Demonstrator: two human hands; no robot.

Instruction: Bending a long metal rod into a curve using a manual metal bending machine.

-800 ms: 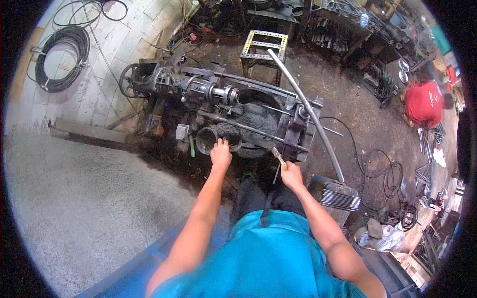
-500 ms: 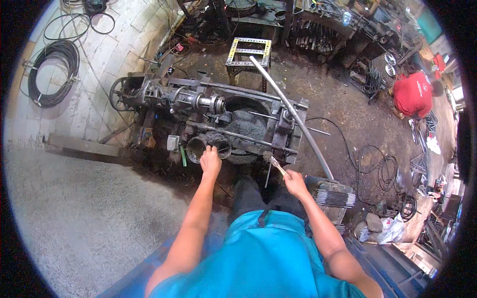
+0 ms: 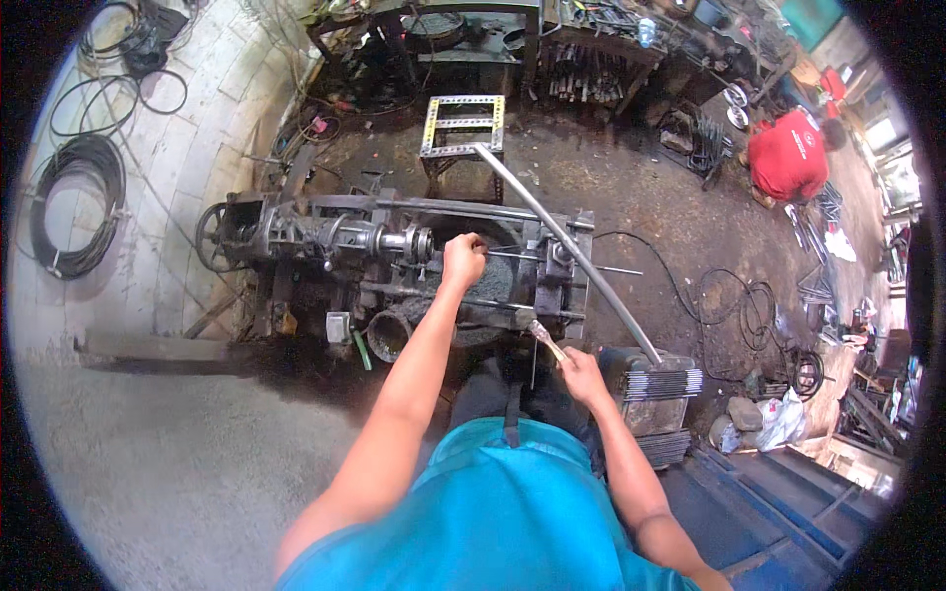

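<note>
Left hand (image 3: pixel 463 260) farther forward over machine (image 3: pixel 345 238), grip unclear; right hand (image 3: pixel 580 373) around brush (image 3: pixel 548 341), long axis diagonal, bristles (image 3: pixel 535 327) forward-left.

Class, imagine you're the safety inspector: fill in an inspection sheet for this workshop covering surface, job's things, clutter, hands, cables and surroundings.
Surface: dark, stained floor beyond the machine.
Job's things: the machine, with loose-looking grey matter in its middle; a brush with a pale handle.
Clutter: long metal tube slanting across the machine's right end; thin rods piled to its right.
Hands: left hand over the machine, hold unclear; right hand has its fingers closed around the brush.
Cables: black cable looped on the floor at right; dark coil at far left, hose or wire unclear.
Surroundings: person in red crouching at right; metal stand behind the machine.
</note>
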